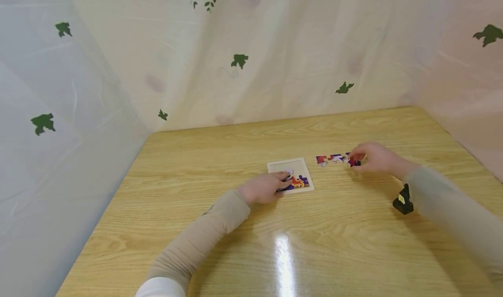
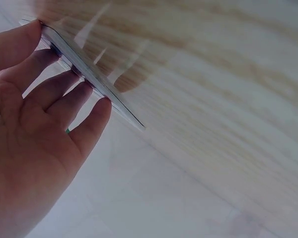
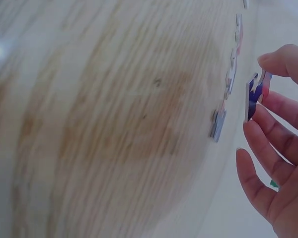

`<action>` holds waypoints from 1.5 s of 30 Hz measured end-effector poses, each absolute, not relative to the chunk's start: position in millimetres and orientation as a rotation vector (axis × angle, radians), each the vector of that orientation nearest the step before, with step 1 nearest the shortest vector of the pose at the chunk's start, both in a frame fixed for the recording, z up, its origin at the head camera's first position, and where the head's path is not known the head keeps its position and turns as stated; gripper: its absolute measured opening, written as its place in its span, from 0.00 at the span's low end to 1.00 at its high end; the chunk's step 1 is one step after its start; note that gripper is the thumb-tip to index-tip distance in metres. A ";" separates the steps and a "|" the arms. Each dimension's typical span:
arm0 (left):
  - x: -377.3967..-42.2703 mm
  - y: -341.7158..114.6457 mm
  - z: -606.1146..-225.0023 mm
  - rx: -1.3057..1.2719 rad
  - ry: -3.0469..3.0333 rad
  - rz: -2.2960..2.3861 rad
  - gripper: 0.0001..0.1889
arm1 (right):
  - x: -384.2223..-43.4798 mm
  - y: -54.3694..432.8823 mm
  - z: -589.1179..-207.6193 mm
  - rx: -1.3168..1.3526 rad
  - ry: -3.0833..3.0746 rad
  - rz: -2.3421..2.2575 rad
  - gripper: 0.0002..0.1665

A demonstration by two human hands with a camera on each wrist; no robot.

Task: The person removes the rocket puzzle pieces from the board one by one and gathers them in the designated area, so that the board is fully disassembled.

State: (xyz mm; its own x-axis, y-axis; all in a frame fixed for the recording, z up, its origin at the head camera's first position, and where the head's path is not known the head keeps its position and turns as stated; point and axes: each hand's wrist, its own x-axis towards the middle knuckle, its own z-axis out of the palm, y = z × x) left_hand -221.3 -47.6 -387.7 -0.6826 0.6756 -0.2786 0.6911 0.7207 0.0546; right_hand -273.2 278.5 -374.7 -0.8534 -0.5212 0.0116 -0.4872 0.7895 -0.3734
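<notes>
a wood-grain table [image 1: 196, 157] spreads beneath a shallow puzzle tray [image 1: 280, 167], partly filled. over the tray's left side rests a person's left hand [image 1: 261, 188], thumb and fingers apart. right of the tray, beside a row of loose pieces [image 1: 322, 159], the right hand [image 1: 375, 157] clamps a single puzzle piece [image 3: 256, 96] between thumb and fingertips. a slight grip could let it slip; low-hanging fingers could scatter the row; uneven left-hand pressure could skid the tray. the piece sits at the right hand's fingertips, off the table, tray to its left.
</notes>
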 end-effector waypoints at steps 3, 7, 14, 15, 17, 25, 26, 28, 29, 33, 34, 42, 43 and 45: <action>-221.5 -47.9 -387.5 1.077 2.649 -0.074 0.26 | -270.6 281.8 -374.2 -0.804 2.873 -0.554 0.21; -221.2 -48.2 -387.6 1.074 2.649 -0.075 0.26 | -269.3 284.8 -375.6 -0.842 2.868 -0.499 0.21; -220.2 -48.5 -386.9 1.078 2.647 -0.076 0.26 | -270.3 287.7 -381.1 -0.984 2.883 -0.320 0.19; -220.2 -48.6 -386.6 1.079 2.646 -0.074 0.26 | -270.4 287.4 -381.7 -0.995 2.887 -0.294 0.19; -220.0 -48.9 -386.6 1.082 2.648 -0.069 0.26 | -270.5 286.6 -382.7 -1.017 2.885 -0.264 0.19; -220.0 -49.5 -386.4 1.075 2.654 -0.073 0.26 | -271.7 283.3 -383.0 -1.031 2.877 -0.232 0.19; -220.2 -49.4 -386.3 1.075 2.653 -0.071 0.26 | -271.8 283.2 -382.7 -1.032 2.873 -0.234 0.19; -220.2 -49.4 -386.3 1.073 2.652 -0.069 0.26 | -272.1 283.4 -382.1 -1.032 2.860 -0.246 0.19; -220.2 -49.5 -386.4 1.074 2.652 -0.070 0.26 | -272.1 283.2 -381.8 -1.028 2.855 -0.252 0.19; -220.2 -49.6 -386.4 1.075 2.647 -0.065 0.26 | -273.5 283.2 -381.4 -1.017 2.839 -0.254 0.20; -220.1 -49.5 -386.6 1.076 2.648 -0.066 0.26 | -274.2 283.4 -381.4 -1.018 2.835 -0.248 0.20; -220.2 -48.7 -384.6 1.072 2.648 -0.063 0.26 | -277.3 283.8 -381.6 -0.970 2.822 -0.240 0.21; -220.2 -48.6 -384.4 1.070 2.647 -0.066 0.26 | -277.5 283.5 -381.7 -0.959 2.821 -0.239 0.21; -220.2 -48.6 -383.9 1.066 2.649 -0.072 0.26 | -278.4 283.7 -380.9 -0.942 2.812 -0.239 0.21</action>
State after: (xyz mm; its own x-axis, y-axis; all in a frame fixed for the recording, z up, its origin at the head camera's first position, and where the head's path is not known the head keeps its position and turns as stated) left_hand -220.2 -48.6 -383.9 -0.6863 0.6714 -0.2797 0.6857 0.7255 0.0590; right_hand -278.4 283.7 -380.9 -0.7870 -0.6077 -0.1064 -0.5810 0.7881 -0.2034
